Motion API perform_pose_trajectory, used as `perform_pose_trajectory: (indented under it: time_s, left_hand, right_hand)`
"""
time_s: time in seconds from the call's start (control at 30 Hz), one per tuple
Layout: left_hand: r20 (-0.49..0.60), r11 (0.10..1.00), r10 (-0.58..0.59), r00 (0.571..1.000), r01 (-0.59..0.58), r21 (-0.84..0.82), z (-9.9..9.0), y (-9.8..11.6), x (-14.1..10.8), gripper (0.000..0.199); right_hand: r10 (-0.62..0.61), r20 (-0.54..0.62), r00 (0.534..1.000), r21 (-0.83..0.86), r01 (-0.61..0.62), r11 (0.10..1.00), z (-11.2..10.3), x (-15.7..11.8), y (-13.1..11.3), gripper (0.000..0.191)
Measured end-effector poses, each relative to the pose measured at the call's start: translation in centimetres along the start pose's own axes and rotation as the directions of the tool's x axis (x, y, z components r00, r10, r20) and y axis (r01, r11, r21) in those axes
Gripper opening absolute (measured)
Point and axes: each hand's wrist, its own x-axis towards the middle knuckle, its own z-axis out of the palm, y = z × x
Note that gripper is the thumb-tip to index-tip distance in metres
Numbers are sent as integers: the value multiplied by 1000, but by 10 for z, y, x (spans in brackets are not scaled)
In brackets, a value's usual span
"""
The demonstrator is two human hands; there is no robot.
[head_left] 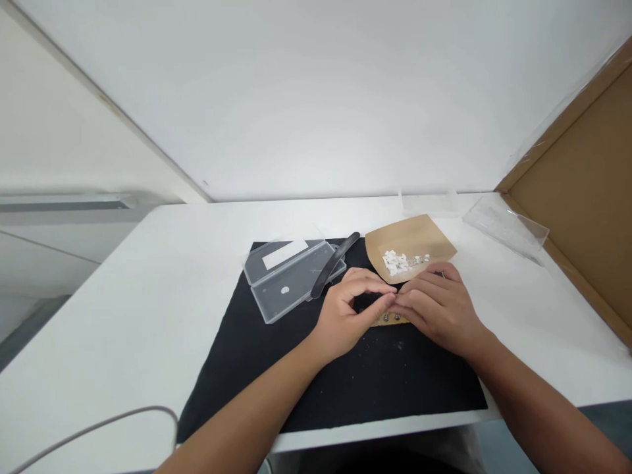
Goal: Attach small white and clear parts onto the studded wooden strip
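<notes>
My left hand (345, 313) and my right hand (441, 306) meet over a black cloth (355, 388). Thumb and index finger of the left are pinched, their tips touching the curled fingers of the right. Whatever lies between the fingertips is too small or hidden to name. Directly below them is a yellowish strip (380, 323) bearing small round metal pieces (386, 317), partly covered by both hands. Just beyond the right hand, a brown paper sheet (419, 234) carries a heap of small white pieces (395, 262).
Left of the hands lies an open clear plastic case (276, 304), with a dark curved nail file (328, 266) across it. Clear plastic lids or trays (508, 227) stand at the back right, beside a cardboard box (582, 191). A grey cable (113, 418) crosses the white table (133, 316).
</notes>
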Motion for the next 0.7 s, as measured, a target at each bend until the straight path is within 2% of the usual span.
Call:
perform_pose_trajectory:
  time_s: [0.13,0.27,0.4,0.5,0.63,0.7]
  left_hand:
    - [41,997,-49,998,51,-61,0,1,-1,14]
    - [32,987,-117,993,120,-103,1,0,-1,17]
    - [8,985,-133,991,133,-114,0,0,-2,16]
    - [-7,984,-126,992,124,-126,-1,-2,-2,14]
    - [-6,978,-167,986,165,-126,-2,-7,-2,18]
    - [-11,977,-180,984,178,-118,-2,-8,-2,20]
  right_hand:
    - [36,7,999,32,-36,999,-2,-1,3,24]
    - [95,-53,994,37,-93,995,-1,-2,2,20]
    - [138,-42,990,57,-135,989,0,-1,0,17]
    - [113,-37,993,55,-111,992,0,-1,-1,16]
    - [16,-30,999,-10,-16,1000,-2,-2,1,18]
    - [12,-24,1000,-15,-13,1000,-2,-3,3,17]
